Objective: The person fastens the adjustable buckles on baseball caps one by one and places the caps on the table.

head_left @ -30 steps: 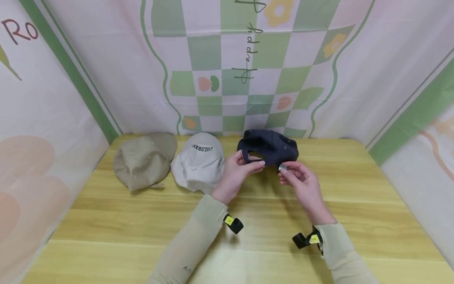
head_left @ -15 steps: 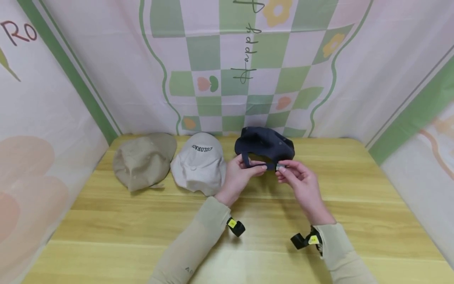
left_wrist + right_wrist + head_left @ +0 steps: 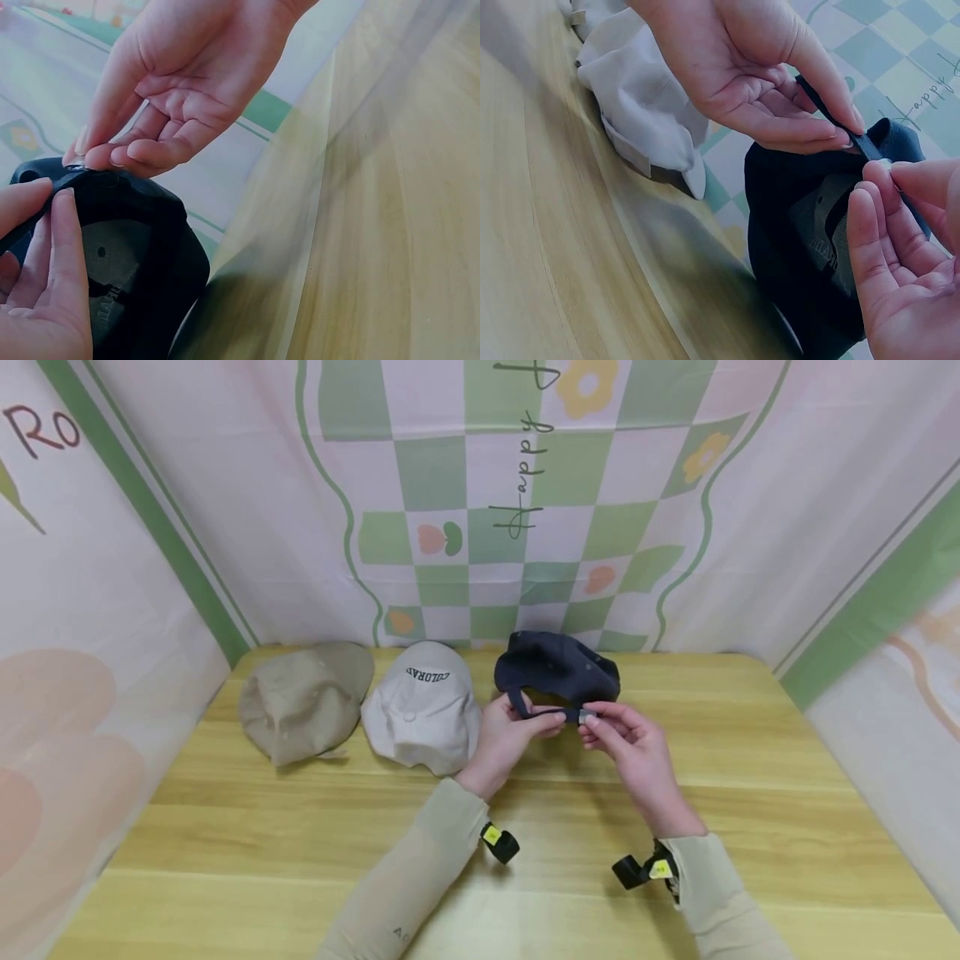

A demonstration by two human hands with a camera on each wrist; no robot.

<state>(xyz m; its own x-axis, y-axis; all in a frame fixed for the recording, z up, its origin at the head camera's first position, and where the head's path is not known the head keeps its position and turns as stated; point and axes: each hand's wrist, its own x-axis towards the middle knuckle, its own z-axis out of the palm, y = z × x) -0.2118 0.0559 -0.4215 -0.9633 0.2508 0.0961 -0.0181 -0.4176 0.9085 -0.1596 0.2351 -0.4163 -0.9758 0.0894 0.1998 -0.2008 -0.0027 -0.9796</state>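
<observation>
A navy baseball cap (image 3: pixel 558 662) is held near the back of the table, its rear opening turned toward me. My left hand (image 3: pixel 498 739) pinches the cap's back strap (image 3: pixel 868 148) between thumb and fingers. At the strap's other side, my right hand (image 3: pixel 636 756) pinches the small metal buckle (image 3: pixel 583 717). Between the two hands the strap runs nearly straight up to the buckle. The right wrist view shows the strap's end sticking out past my left fingers. Part of the buckle is hidden by my right fingertips.
To the left of the navy cap lies a light grey cap (image 3: pixel 420 714) with dark lettering. Beyond it sits a khaki cap (image 3: pixel 300 706). All are on a wooden table (image 3: pixel 300 852), with a printed curtain (image 3: pixel 427 472) behind its back edge.
The navy cap has shifted slightly left. My right hand has moved a little left with the buckle, and the strap and buckle, apart at first, now meet between my hands.
</observation>
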